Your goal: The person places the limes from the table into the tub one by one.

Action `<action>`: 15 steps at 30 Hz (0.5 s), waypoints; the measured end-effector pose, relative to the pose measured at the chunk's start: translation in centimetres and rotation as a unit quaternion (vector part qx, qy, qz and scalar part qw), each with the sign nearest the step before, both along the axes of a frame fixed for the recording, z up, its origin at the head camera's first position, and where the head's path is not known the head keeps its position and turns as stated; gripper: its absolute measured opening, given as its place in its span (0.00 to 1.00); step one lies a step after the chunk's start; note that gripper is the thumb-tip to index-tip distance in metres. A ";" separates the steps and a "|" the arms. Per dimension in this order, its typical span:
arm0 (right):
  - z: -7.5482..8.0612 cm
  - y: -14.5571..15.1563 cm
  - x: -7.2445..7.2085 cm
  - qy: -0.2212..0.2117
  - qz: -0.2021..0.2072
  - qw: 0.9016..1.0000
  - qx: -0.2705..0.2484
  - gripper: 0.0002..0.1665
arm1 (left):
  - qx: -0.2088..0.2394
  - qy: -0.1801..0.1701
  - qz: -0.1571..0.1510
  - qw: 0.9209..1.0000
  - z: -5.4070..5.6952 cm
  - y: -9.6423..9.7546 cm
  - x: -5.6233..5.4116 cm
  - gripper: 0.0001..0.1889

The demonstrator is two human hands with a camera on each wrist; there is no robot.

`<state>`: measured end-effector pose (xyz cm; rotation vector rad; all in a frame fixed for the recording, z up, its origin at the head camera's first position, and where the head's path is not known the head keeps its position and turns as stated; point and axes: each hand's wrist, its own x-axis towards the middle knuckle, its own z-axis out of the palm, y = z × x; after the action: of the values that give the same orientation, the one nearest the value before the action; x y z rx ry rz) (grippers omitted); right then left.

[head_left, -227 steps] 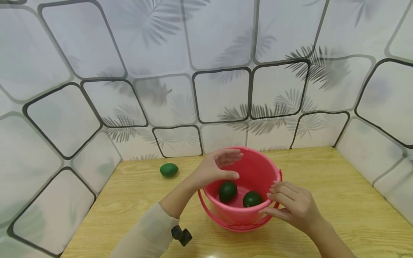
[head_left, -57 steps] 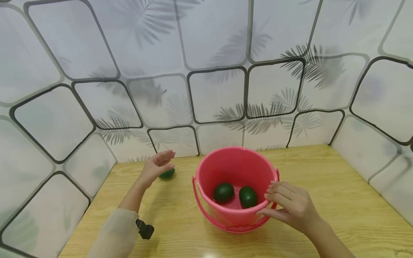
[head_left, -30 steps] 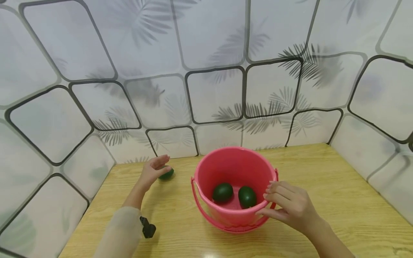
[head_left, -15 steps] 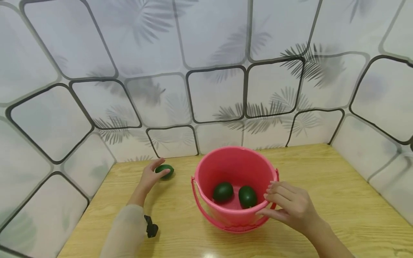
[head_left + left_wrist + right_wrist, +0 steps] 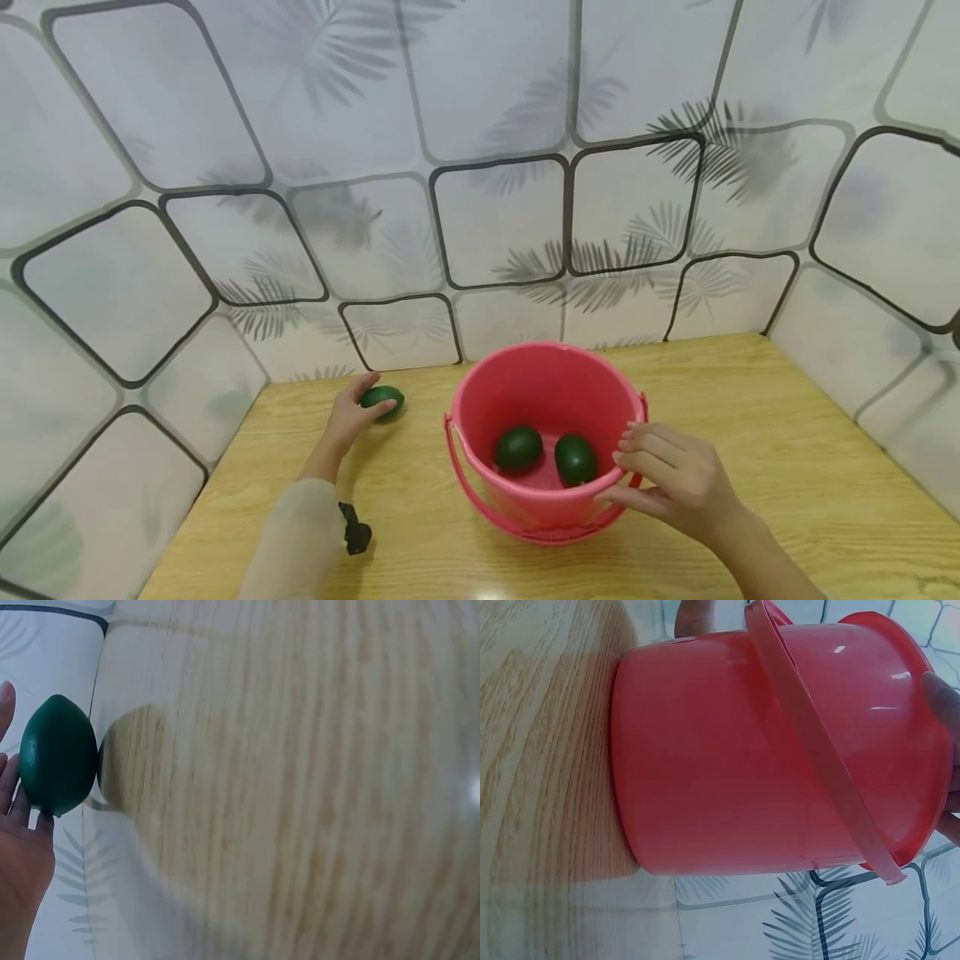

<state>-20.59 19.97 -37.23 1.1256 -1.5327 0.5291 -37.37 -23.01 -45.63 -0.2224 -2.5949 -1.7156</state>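
At the table's far left lies a dark green lemon-shaped fruit (image 5: pixel 384 402), pointed at one end in the left wrist view (image 5: pixel 58 755). My left hand (image 5: pixel 351 417) reaches round it, thumb along its near side and fingers at the back. The fruit's underside is right at the tabletop. My right hand (image 5: pixel 678 475) grips the rim of a pink plastic bucket (image 5: pixel 551 375), fingers over the edge and thumb outside. Inside, two dark green egg-shaped fruits (image 5: pixel 517 448) rest on the bottom. In the right wrist view the bucket's side (image 5: pixel 727 757) fills most of the frame.
The bucket's handle (image 5: pixel 480 497) hangs down at its front. A light wood-grain table (image 5: pixel 420 533) carries everything. Patterned wall covering (image 5: pixel 510 217) rises at the back and both sides. A small black device (image 5: pixel 356 533) sits at the left wrist.
My left hand has gone from over the bucket to the far-left fruit and come down around it. Both fruits in the bucket have shifted slightly; my right hand stays at the rim.
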 end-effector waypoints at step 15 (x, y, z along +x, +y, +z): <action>0.3 -0.2 0.2 -0.008 -0.008 1.000 -0.003 0.26 | -0.029 -0.012 0.033 0.999 -0.9 -0.2 -0.2 0.33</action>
<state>-20.36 19.73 -36.90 1.1061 -1.5523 0.5324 -37.53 -23.17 -46.50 -0.1160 -2.6400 -1.6350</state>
